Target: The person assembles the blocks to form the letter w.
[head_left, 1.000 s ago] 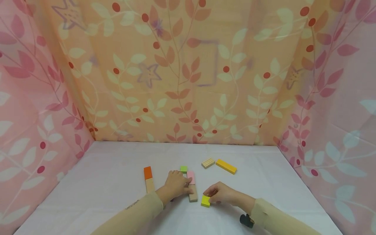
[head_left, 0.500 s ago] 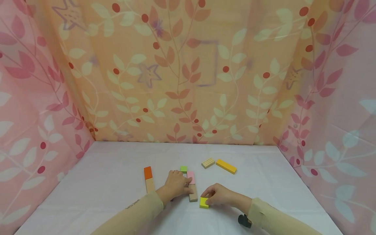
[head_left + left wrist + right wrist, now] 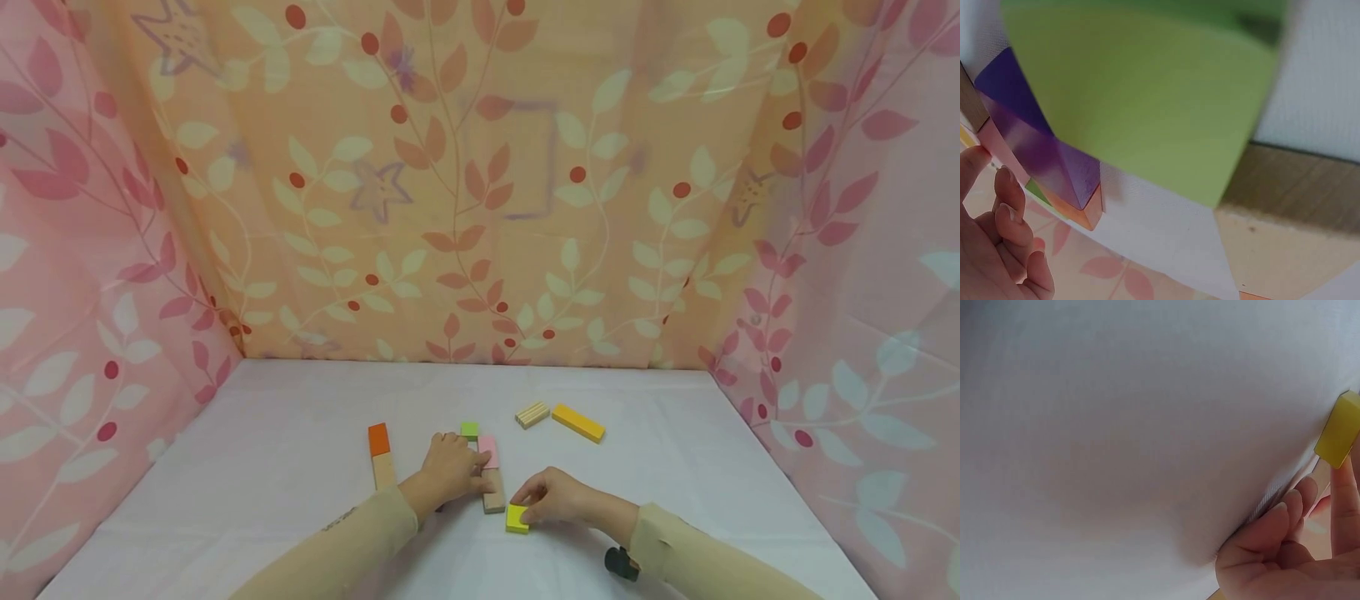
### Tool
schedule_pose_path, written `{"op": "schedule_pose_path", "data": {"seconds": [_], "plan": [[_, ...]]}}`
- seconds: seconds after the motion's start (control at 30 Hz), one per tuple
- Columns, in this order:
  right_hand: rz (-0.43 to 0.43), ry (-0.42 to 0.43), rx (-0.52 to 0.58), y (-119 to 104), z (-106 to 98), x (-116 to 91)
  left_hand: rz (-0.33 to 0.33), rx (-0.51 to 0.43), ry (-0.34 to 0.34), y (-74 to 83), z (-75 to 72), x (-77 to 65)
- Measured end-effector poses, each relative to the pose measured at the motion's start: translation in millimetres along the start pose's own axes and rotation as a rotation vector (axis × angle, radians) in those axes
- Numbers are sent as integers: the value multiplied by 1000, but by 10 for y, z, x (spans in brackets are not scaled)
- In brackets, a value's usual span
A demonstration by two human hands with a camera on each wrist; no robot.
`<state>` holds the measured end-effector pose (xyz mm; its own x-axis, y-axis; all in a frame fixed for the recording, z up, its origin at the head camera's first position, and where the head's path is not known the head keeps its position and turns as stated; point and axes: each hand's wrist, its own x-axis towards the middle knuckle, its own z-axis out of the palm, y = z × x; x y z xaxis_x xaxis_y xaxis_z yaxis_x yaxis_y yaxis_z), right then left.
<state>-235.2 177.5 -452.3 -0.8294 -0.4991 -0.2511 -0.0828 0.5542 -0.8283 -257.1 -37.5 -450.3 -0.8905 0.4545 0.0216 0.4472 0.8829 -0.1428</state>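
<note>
My right hand [image 3: 561, 498] pinches a small yellow block [image 3: 517, 519] on the white table. In the right wrist view, a finger touches the underside edge of the yellow block [image 3: 1339, 431]. My left hand [image 3: 448, 468] rests over a row of blocks, its fingers loosely bent. Its fingertips touch the pink block [image 3: 488, 450] and the plain wooden block [image 3: 493, 502] lined up with it. The yellow block sits close to the right of the wooden block's near end. In the left wrist view, purple blocks [image 3: 1054, 144] and a large-looking green block [image 3: 1147, 112] lie beside the hand.
Left of the hands, an orange block [image 3: 379, 439] meets a plain wooden block [image 3: 384, 470]. A light green block [image 3: 469, 432] shows beyond the left hand. Farther back lie a grooved wooden block [image 3: 532, 415] and a long yellow-orange block [image 3: 578, 423]. Patterned cloth walls surround the table.
My right hand has slid the yellow block slightly left and nearer to me, towards the wooden block's near end, and turned it a little. The left hand has stayed in place.
</note>
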Motion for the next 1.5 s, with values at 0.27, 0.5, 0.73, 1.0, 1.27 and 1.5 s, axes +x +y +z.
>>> {"op": "schedule_pose_path", "data": {"seconds": [0.27,0.5,0.73,1.0,1.27,1.5], "plan": [[-6,-1,-1,-13,-3,16,5,3,2,-5,-3,0],[6,-18,-5,8,-14,36,8,2,-5,-3,3,18],[-1,-30,12,39,-52,13,15,6,-18,20,-14,33],[19,-4,25,61,-165,-24,15,12,-16,46,-42,25],[38,94,-12,113,-291,-19,13,8,-10,29,-45,7],[141,250,-57,78,-373,-7,18,24,6,8,-20,-17]]}}
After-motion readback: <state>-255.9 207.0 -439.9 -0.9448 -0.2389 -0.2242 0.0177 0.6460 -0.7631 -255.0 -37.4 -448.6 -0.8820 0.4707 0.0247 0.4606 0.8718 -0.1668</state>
